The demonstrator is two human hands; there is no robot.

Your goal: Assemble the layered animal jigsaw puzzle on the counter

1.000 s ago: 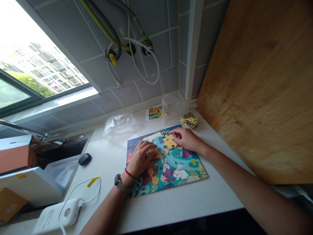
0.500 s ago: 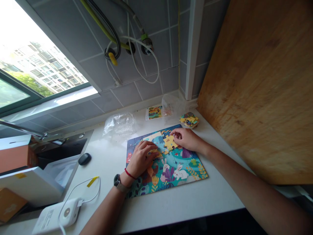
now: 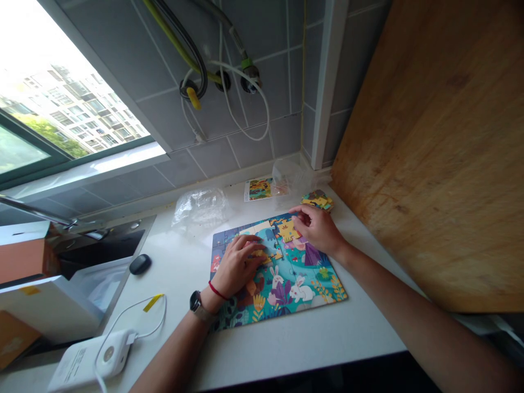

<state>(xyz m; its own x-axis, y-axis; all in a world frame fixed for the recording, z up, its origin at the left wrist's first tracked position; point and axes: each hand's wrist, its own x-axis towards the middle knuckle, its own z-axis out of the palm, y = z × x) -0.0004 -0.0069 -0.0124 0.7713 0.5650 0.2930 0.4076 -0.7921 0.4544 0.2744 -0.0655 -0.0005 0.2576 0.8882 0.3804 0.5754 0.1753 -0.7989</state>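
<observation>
A colourful jigsaw puzzle (image 3: 301,292) with rabbits and plants lies on the white counter. My left hand (image 3: 240,263) rests on its left half, fingers spread, with a yellow piece partly visible beneath the fingertips. Over the upper right of the puzzle, my right hand (image 3: 317,226) has its fingers closed at the edge of a yellow puzzle piece (image 3: 289,231). That piece overlaps the picture and looks slightly turned. Behind my right hand sits a pile of loose pieces (image 3: 318,200).
Behind the puzzle are a crumpled clear bag (image 3: 200,209), a picture card (image 3: 258,189) and another plastic bag (image 3: 290,176). At left are a black oval object (image 3: 140,265), a white power bank (image 3: 94,357) with a cable, and boxes by a sink. A wooden panel (image 3: 434,158) stands at right.
My right hand has moved slightly right and up, and the yellow piece has shifted right with it. My left hand has stayed almost in place. The camera view has shifted slightly.
</observation>
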